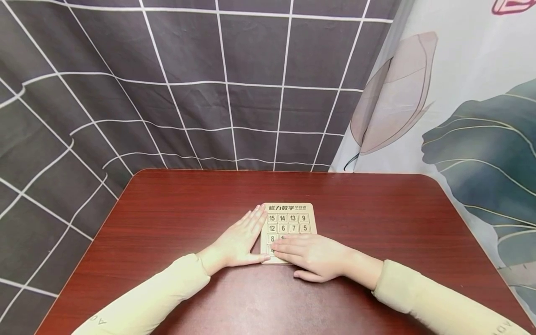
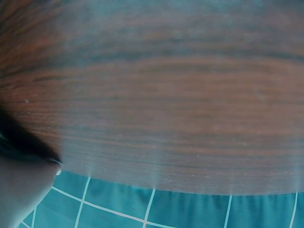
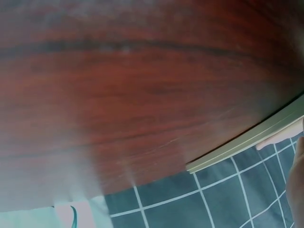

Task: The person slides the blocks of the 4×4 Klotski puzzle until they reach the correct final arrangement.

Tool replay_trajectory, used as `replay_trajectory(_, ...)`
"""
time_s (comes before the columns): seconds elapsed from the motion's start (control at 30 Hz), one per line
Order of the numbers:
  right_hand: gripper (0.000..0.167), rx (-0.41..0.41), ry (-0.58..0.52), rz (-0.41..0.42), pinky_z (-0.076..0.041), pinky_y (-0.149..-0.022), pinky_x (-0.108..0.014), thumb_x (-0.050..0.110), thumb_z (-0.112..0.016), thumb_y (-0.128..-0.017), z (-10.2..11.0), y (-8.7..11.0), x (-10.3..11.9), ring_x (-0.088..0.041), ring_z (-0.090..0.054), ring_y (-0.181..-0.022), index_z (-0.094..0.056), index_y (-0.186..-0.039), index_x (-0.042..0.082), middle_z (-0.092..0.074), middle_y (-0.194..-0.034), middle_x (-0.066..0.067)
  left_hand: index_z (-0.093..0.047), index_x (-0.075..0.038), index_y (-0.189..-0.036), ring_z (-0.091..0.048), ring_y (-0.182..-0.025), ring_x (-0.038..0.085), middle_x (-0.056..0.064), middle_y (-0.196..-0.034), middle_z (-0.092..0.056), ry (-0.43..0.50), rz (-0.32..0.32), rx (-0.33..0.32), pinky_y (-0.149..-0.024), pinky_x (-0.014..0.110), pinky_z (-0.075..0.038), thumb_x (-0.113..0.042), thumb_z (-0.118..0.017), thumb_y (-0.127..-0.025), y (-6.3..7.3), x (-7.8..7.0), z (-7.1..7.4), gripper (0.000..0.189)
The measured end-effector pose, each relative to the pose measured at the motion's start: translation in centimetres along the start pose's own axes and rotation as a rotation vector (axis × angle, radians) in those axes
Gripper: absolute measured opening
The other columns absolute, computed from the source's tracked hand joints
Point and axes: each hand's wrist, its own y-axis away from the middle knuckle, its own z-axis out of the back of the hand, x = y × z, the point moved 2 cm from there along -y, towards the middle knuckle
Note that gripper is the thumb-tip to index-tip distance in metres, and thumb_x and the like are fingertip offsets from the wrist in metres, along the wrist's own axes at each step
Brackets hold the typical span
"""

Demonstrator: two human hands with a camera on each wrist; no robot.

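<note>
A pale wooden sliding number puzzle lies flat on the table, its numbered tiles set in rows under a printed heading. My left hand rests along the puzzle's left side, fingers straight and thumb stretched to the lower left corner. Across the lower rows lies my right hand, its extended fingers covering several tiles and its thumb off the near edge. In the right wrist view, the puzzle's edge shows as a thin slab beside part of the right hand. Only a bit of the left hand enters the left wrist view.
The table has a reddish-brown, glossy wood top with rounded far corners. Behind it and to the left hangs a dark curtain with a white grid. A pale leaf-patterned curtain hangs at the right.
</note>
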Motion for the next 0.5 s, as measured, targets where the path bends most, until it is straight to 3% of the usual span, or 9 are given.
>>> replay_trajectory(0.5,0.063,-0.011,-0.01,-0.054,-0.052,-0.117,-0.041,0.035,-0.071,-0.097,1.2,2.8,0.3,-0.023,-0.06,-0.143,-0.06,-0.148,0.0,-0.063,-0.152,-0.012,-0.017,0.008,-0.167,-0.015,-0.166,0.037,0.025,-0.176,-0.017,0.001,0.011,0.017,-0.135,0.047,-0.023,-0.067,-0.061,-0.096,-0.1,0.1,-0.1,0.112)
